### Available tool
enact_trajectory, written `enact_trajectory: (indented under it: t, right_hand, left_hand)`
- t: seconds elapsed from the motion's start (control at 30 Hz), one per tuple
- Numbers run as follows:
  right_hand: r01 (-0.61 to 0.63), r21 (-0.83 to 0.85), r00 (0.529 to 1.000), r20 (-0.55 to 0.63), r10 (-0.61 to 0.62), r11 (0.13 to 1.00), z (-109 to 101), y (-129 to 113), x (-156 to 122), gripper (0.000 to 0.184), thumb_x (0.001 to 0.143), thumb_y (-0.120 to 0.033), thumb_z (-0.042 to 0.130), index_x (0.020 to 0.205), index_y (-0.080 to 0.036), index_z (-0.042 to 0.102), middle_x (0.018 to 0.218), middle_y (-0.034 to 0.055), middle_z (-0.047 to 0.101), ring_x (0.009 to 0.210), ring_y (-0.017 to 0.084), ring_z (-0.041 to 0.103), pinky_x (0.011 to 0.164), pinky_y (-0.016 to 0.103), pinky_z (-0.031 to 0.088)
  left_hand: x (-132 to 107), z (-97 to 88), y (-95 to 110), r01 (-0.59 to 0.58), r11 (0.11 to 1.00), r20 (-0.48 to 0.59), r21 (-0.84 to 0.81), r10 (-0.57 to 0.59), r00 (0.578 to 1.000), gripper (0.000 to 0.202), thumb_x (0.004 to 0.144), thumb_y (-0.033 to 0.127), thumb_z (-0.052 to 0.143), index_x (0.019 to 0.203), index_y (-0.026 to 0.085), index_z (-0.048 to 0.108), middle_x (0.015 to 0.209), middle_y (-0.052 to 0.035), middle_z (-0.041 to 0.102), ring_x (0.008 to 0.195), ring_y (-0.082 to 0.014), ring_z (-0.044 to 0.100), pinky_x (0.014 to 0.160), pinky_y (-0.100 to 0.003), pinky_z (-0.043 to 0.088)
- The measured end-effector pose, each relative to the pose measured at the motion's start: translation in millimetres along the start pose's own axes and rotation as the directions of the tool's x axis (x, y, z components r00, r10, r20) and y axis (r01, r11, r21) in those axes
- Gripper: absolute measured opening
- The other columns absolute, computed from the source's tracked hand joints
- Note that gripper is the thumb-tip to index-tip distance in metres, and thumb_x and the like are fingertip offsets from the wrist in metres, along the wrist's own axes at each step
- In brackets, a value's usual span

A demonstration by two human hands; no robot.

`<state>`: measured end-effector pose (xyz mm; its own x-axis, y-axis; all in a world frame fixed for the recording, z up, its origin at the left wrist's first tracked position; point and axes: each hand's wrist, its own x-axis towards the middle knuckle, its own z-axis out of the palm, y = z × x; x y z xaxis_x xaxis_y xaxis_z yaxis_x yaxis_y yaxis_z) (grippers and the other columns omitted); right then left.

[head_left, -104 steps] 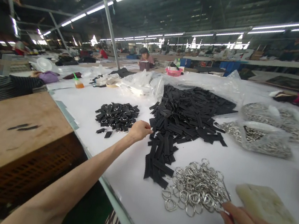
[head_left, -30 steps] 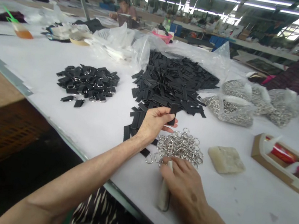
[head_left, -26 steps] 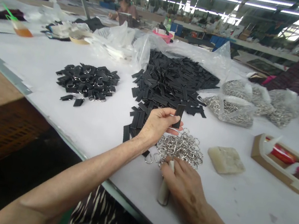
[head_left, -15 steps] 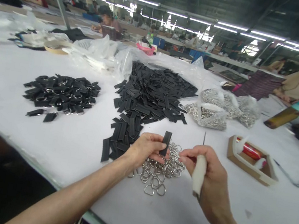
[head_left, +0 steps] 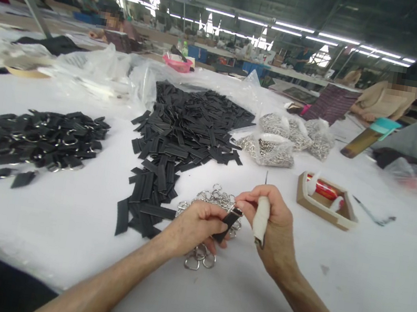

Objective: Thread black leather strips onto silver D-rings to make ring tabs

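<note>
My left hand [head_left: 196, 226] pinches a short black strip [head_left: 228, 224] between thumb and fingers. At the strip's upper end sits a metal D-ring [head_left: 237, 211], which the fingertips of my right hand [head_left: 274, 225] hold. Also in my right hand is a thin-tipped tool with a white wrapped handle [head_left: 260, 220], its tip pointing up and away. Under and around my left hand lie loose D-rings [head_left: 200, 254], partly hidden by it. A large heap of black strips [head_left: 193, 127] spreads behind my hands. To the left is a pile of strips with rings fitted [head_left: 41, 139].
Clear bags of metal rings [head_left: 269, 150] lie behind my right hand. Right of it stand a small cardboard box [head_left: 322, 217] with a red tube and a thin metal tool [head_left: 373, 213]. Farther back are a bottle [head_left: 369, 137], plastic sheeting [head_left: 99, 68], a pink basket [head_left: 176, 63] and co-workers.
My hands have come together, and a D-ring is now at the end of the black strip. The strip has tilted. The view has turned to the right.
</note>
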<state>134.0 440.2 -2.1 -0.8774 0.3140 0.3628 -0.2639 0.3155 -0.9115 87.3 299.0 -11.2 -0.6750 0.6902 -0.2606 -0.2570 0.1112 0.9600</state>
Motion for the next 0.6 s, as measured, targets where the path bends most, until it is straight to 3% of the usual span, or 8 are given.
enact_trajectory:
  t: [0.17,0.4,0.5,0.6]
  right_hand:
    - [0.003,-0.032,1.0,0.02,-0.003,0.999,0.8,0.3,-0.1,0.011,0.078,-0.02,0.06,0.082,-0.02,0.049,0.077,0.0003,0.063,0.07,0.015,0.059,0.055,0.024,0.047]
    - [-0.042,-0.01,0.995,0.094,0.042,0.999,-2.1,-1.3,4.2,0.014,0.076,-0.024,0.062,0.078,-0.02,0.048,0.072,0.0003,0.064,0.063,0.014,0.057,0.053,0.024,0.045]
    - [-0.064,-0.007,0.991,0.118,0.065,0.998,-3.1,-2.0,5.3,0.014,0.078,-0.026,0.06,0.077,-0.02,0.048,0.073,0.0005,0.065,0.065,0.015,0.058,0.053,0.025,0.045]
    - [-0.022,-0.044,0.997,0.067,0.025,0.999,-5.7,-0.9,3.4,0.011,0.081,-0.026,0.058,0.079,-0.021,0.049,0.08,0.0014,0.066,0.07,0.016,0.059,0.055,0.025,0.045]
  left_hand:
    - [-2.1,-2.4,-1.8,-0.053,0.998,-0.013,0.032,0.053,0.999,0.013,0.072,0.016,0.051,0.069,0.014,0.064,0.063,-0.0031,0.06,0.058,-0.0139,0.059,0.048,-0.02,0.048]
    - [-3.4,-3.3,-1.2,-0.038,0.999,-0.021,-0.015,0.038,0.999,0.009,0.072,0.015,0.052,0.072,0.015,0.061,0.066,-0.0032,0.061,0.06,-0.0138,0.06,0.048,-0.02,0.048]
    - [-3.9,-3.8,-1.0,-0.052,0.994,-0.028,-0.093,0.05,0.998,0.01,0.073,0.017,0.056,0.082,0.017,0.058,0.066,-0.0021,0.062,0.059,-0.0145,0.061,0.047,-0.02,0.048]
    - [-4.3,-6.4,-2.3,-0.061,0.974,-0.035,-0.217,0.055,0.998,0.03,0.071,0.019,0.061,0.1,0.02,0.053,0.068,-0.0017,0.065,0.06,-0.0169,0.064,0.049,-0.023,0.05]
